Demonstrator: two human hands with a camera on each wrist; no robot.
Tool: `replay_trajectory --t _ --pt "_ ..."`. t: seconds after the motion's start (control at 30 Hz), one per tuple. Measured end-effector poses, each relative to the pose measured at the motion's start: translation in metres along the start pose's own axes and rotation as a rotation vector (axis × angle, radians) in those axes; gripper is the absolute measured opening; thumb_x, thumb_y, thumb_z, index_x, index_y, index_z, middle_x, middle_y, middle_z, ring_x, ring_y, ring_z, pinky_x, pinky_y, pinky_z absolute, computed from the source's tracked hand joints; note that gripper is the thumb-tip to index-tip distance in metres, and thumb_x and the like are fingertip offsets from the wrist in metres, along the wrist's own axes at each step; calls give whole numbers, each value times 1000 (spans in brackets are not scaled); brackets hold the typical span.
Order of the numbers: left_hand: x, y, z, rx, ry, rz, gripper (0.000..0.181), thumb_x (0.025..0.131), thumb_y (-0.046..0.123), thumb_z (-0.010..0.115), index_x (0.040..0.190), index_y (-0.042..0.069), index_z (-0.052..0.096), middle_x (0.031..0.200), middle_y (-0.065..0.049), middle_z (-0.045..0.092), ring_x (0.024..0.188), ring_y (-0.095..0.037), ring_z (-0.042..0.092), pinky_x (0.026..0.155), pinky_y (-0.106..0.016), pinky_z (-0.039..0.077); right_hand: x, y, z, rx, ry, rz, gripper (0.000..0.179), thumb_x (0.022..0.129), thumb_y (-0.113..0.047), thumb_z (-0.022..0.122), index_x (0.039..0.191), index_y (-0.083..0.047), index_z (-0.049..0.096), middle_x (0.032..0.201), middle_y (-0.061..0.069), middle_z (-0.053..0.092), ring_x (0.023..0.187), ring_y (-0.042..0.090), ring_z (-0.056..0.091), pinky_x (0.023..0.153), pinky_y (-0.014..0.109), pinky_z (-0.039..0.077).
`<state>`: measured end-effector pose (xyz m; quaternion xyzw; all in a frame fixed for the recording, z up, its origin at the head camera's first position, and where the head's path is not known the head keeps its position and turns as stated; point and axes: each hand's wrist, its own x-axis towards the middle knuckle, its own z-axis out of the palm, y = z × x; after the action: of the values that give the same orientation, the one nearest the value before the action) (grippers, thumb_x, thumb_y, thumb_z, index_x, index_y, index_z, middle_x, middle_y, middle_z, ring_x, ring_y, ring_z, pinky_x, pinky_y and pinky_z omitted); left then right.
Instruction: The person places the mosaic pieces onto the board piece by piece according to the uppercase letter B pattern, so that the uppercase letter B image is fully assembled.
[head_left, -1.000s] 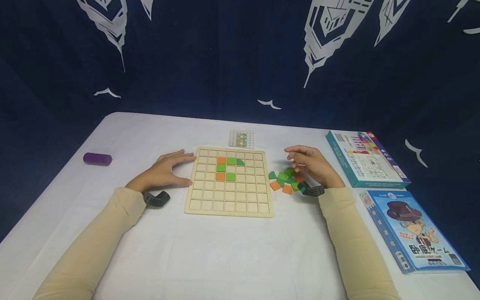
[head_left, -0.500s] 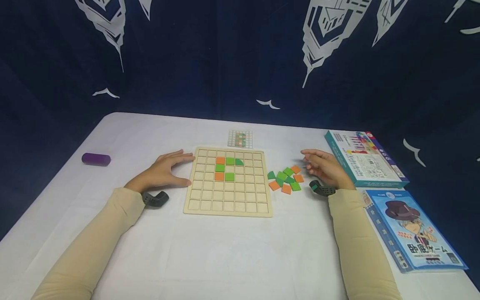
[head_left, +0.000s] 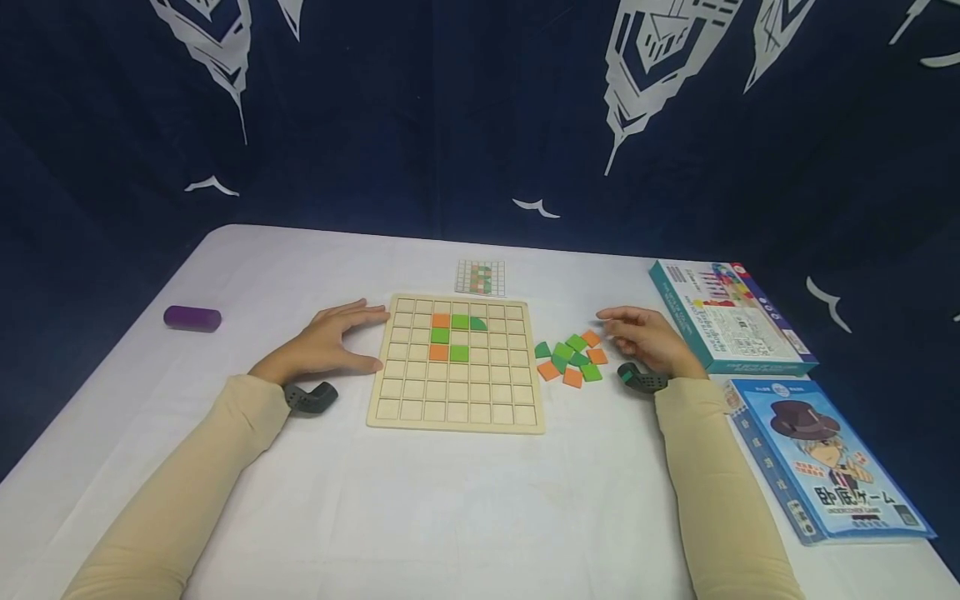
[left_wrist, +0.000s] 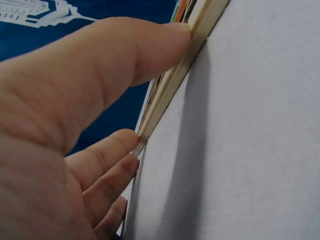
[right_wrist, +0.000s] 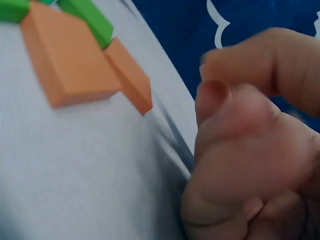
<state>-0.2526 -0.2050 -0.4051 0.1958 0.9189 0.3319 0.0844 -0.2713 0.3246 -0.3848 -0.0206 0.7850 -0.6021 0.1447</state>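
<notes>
A wooden grid board [head_left: 453,410] lies mid-table. Set in its cells are an orange tile [head_left: 441,321], a green tile [head_left: 460,322], a dark green rounded piece [head_left: 478,324] and a few more squares. My left hand [head_left: 321,342] spreads at the board's left side; in the left wrist view its thumb and forefinger [left_wrist: 107,150] touch the board's edge [left_wrist: 172,87]. To the right of a loose group of green and orange tiles [head_left: 572,378], my right hand [head_left: 647,337] hovers with loosely curled fingers, holding nothing. An orange tile [right_wrist: 70,55] shows close by in the right wrist view.
A small pattern card [head_left: 480,278] lies behind the board. Two boxes, one teal and white [head_left: 731,321] and one blue [head_left: 832,458], lie at the right. A purple cylinder [head_left: 192,318] rests at the far left.
My right hand has moved right, off the loose tiles, uncovering several of them; in the last half second it has shifted only slightly. My left hand and the tiles on the board stay put.
</notes>
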Motion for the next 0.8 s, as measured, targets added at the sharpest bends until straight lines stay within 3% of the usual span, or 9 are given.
replay_trajectory --t 0.13,0.27,0.43,0.8 --pt "0 0 0 1 -1 3 92 84 38 90 162 9 50 174 -13 37 165 -40 15 131 -68 6 1 -2 6 -223 15 40 40 103 -2 62 142 8 62 93 -3 61 63 11 45 59 22 40" --pt "1 -1 0 2 -2 5 93 84 39 90 162 9 50 174 -13 38 166 -40 15 131 -68 6 4 -2 11 -338 31 48 43 97 -2 64 140 5 66 103 3 63 68 13 48 58 25 41" --pt "1 -1 0 5 -3 8 92 85 39 90 162 9 50 174 -14 37 165 -40 15 130 -68 6 4 -2 14 -388 41 23 45 92 -1 67 136 5 69 109 8 63 73 13 49 56 25 39" --pt "0 1 0 17 0 22 92 85 40 88 162 8 50 173 -16 37 165 -42 16 130 -68 8 6 -2 14 -383 97 49 48 95 -9 76 139 8 63 82 -2 54 58 9 45 52 24 38"
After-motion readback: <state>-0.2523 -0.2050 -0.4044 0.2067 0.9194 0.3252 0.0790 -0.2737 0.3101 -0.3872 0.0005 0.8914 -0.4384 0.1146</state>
